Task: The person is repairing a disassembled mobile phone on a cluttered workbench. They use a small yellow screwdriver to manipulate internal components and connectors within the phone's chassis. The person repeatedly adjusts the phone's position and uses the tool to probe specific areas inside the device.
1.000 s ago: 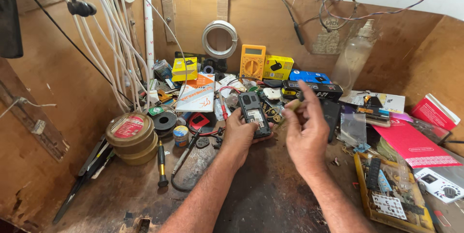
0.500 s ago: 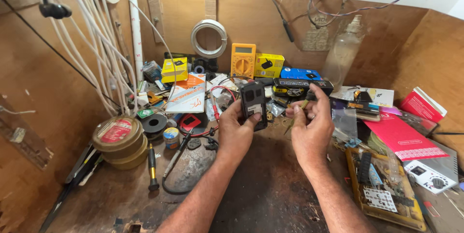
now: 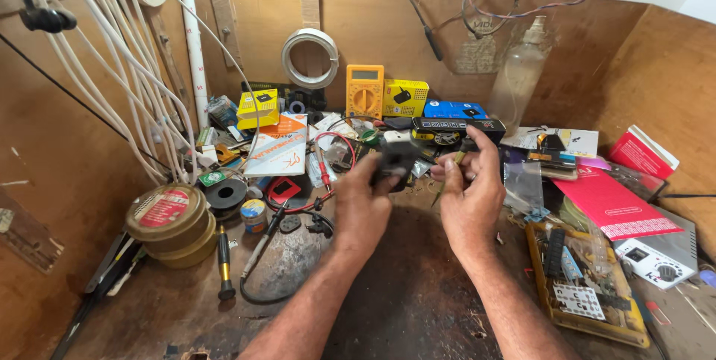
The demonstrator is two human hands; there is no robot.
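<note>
My left hand point(image 3: 362, 207) grips a small black handheld device point(image 3: 394, 164), blurred, a little above the dark worktop point(image 3: 403, 293). My right hand point(image 3: 471, 192) is close beside it on the right. Its fingertips pinch a thin stick-like tool point(image 3: 441, 185) that slants down past the palm, and its thumb nearly touches the device. Both forearms come in from the bottom edge. The device's face is hidden by blur and by my fingers.
A stack of round tins point(image 3: 168, 222), a screwdriver point(image 3: 224, 263) and a cabled soldering iron point(image 3: 261, 248) lie at left. Behind are a yellow multimeter point(image 3: 365, 91), small boxes and a plastic bottle point(image 3: 518, 76). A yellow parts tray point(image 3: 582, 285) and a red booklet point(image 3: 611, 203) are at right.
My right hand came down from open in the air to beside the device and now pinches a thin tool. The device has been raised and turned in my left hand.
</note>
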